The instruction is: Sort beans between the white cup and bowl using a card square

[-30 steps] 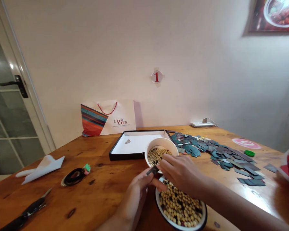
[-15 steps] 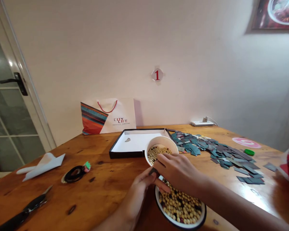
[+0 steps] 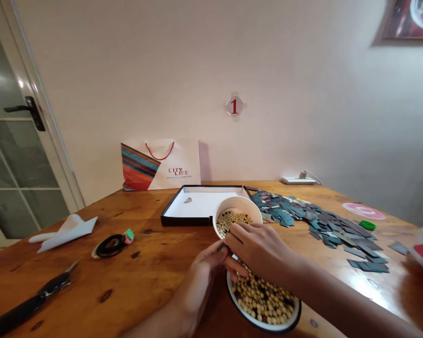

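Note:
My left hand point(image 3: 201, 277) and my right hand point(image 3: 256, 249) meet between a white paper cup point(image 3: 237, 217) of beans and a white enamel bowl point(image 3: 268, 300) of mixed pale and dark beans. Both hands pinch a small dark flat piece point(image 3: 223, 247) between their fingertips, just in front of the cup and over the bowl's far rim. The fingers of both hands are closed on it. The cup stands upright, touching the black-edged box lid point(image 3: 200, 206) behind it.
A heap of dark teal card pieces point(image 3: 313, 223) spreads to the right. A paper bag point(image 3: 161, 165) leans on the wall. A roll of black tape point(image 3: 110, 245), folded white paper point(image 3: 65, 232) and a black knife point(image 3: 28, 305) lie at left. A green cap point(image 3: 366, 225) sits far right.
The hands have drawn slightly closer together and toward the cup, so the dark piece is more hidden between the fingers. The camera has shifted a little right.

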Available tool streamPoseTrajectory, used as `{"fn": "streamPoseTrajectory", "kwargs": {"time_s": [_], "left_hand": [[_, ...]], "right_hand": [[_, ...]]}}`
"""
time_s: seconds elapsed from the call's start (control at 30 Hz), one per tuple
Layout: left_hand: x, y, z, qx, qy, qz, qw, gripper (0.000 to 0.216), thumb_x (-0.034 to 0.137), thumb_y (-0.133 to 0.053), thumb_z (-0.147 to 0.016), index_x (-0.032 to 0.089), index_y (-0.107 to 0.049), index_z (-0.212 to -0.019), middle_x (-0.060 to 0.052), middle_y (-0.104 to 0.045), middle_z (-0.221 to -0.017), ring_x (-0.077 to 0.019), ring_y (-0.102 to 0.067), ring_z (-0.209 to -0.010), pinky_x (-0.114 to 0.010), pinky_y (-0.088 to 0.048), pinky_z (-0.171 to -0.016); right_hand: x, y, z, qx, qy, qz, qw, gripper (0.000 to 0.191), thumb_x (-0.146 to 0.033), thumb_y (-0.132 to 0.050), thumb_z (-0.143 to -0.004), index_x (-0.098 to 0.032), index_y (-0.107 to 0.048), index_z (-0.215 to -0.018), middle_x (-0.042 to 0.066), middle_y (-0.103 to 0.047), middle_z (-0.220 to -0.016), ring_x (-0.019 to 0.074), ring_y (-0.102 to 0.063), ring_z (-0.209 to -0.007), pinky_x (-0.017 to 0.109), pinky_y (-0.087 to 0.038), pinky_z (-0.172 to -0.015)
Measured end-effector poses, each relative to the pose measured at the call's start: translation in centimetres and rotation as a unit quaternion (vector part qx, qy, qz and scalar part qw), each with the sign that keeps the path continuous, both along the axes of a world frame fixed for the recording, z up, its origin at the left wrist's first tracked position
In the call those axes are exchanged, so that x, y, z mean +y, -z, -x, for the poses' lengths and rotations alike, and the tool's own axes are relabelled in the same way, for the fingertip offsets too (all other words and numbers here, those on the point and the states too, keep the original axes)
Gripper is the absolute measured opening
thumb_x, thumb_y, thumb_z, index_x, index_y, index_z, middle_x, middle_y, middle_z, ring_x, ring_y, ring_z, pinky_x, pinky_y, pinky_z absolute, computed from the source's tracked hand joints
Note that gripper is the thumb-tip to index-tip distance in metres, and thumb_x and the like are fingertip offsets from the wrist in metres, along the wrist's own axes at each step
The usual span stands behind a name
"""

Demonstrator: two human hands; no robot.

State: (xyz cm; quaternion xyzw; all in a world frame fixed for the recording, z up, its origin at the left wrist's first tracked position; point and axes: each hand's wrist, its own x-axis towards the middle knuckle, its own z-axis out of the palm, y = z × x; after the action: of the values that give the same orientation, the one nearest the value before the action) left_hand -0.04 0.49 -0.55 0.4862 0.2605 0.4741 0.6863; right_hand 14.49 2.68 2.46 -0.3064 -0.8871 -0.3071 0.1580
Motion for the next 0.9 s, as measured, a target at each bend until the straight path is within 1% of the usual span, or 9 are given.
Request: {"fn": "streamPoseTrajectory", "kwargs": {"time_s": [0.13, 0.23, 0.33, 0.47, 0.6, 0.73, 0.9], "left_hand": [[-0.24, -0.11, -0.16, -0.021, 0.007, 0.004, 1.0, 0.021, 0.024, -0.043, -0.082, 0.012, -0.06, -0.076, -0.004, -0.062, -0.06, -0.0137, -0.048, -0.061, -0.026, -0.035, -0.066], [-0.26, -0.14, -0.27, -0.052, 0.01, 0.02, 0.998, 0.023, 0.024, -0.042, -0.083, 0.013, -0.059, -0.073, -0.003, -0.061, -0.061, -0.0127, -0.047, -0.061, -0.025, -0.035, -0.067], [-0.31, -0.27, -0.28, -0.04, 0.012, 0.018, 0.999, 0.025, 0.025, -0.041, -0.083, 0.013, -0.059, -0.07, -0.003, -0.061, -0.061, -0.0128, -0.046, -0.062, -0.025, -0.034, -0.068], [-0.43, -0.26, -0.25, -0.005, 0.004, 0.009, 1.0, 0.024, 0.024, -0.044, -0.081, 0.012, -0.06, -0.069, -0.004, -0.061, -0.06, -0.0139, -0.047, -0.063, -0.026, -0.034, -0.069], [-0.44, 0.06, -0.31, -0.032, -0.007, 0.029, 0.999, 0.023, 0.023, -0.043, -0.082, 0.013, -0.061, -0.071, -0.004, -0.061, -0.058, -0.0143, -0.048, -0.063, -0.026, -0.034, -0.07], [-0.56, 0.09, -0.38, -0.063, -0.003, 0.041, 0.997, 0.024, 0.024, -0.043, -0.082, 0.013, -0.06, -0.069, -0.003, -0.061, -0.061, -0.0131, -0.048, -0.062, -0.026, -0.035, -0.069], [-1.01, -0.34, -0.45, -0.031, 0.001, 0.03, 0.999, 0.023, 0.022, -0.046, -0.08, 0.013, -0.06, -0.065, -0.004, -0.061, -0.06, -0.0129, -0.047, -0.061, -0.024, -0.034, -0.065]], "right_hand": [[-0.01, -0.02, -0.14, 0.006, -0.009, 0.002, 1.0, 0.007, -0.017, -0.042, -0.083, -0.018, -0.044, -0.076, 0.001, -0.049, -0.072, 0.0132, -0.046, -0.062, 0.026, -0.027, -0.05], [-0.07, 0.11, -0.4, -0.004, -0.023, 0.018, 1.0, 0.007, -0.018, -0.043, -0.083, -0.018, -0.043, -0.076, 0.0, -0.049, -0.073, 0.0127, -0.045, -0.061, 0.026, -0.026, -0.049], [-0.08, 0.19, -0.37, -0.003, -0.026, 0.016, 1.0, 0.008, -0.019, -0.042, -0.083, -0.018, -0.043, -0.076, 0.001, -0.049, -0.072, 0.0124, -0.044, -0.06, 0.025, -0.027, -0.049], [-0.1, 0.12, -0.06, 0.007, -0.013, -0.008, 1.0, 0.01, -0.018, -0.04, -0.085, -0.018, -0.044, -0.075, 0.001, -0.048, -0.071, 0.0127, -0.046, -0.061, 0.026, -0.028, -0.05], [-0.28, -0.02, -0.16, 0.004, -0.013, -0.004, 1.0, 0.007, -0.018, -0.042, -0.083, -0.018, -0.045, -0.076, 0.001, -0.049, -0.071, 0.0129, -0.046, -0.061, 0.026, -0.028, -0.049], [-0.39, -0.18, -0.28, -0.003, -0.022, 0.0, 1.0, 0.006, -0.017, -0.042, -0.083, -0.018, -0.044, -0.077, 0.0, -0.049, -0.073, 0.0131, -0.045, -0.06, 0.026, -0.029, -0.05], [-0.41, -0.28, -0.01, 0.003, -0.035, -0.026, 0.999, 0.012, -0.018, -0.037, -0.085, -0.019, -0.044, -0.076, 0.001, -0.049, -0.071, 0.0127, -0.046, -0.06, 0.026, -0.029, -0.05]]}}
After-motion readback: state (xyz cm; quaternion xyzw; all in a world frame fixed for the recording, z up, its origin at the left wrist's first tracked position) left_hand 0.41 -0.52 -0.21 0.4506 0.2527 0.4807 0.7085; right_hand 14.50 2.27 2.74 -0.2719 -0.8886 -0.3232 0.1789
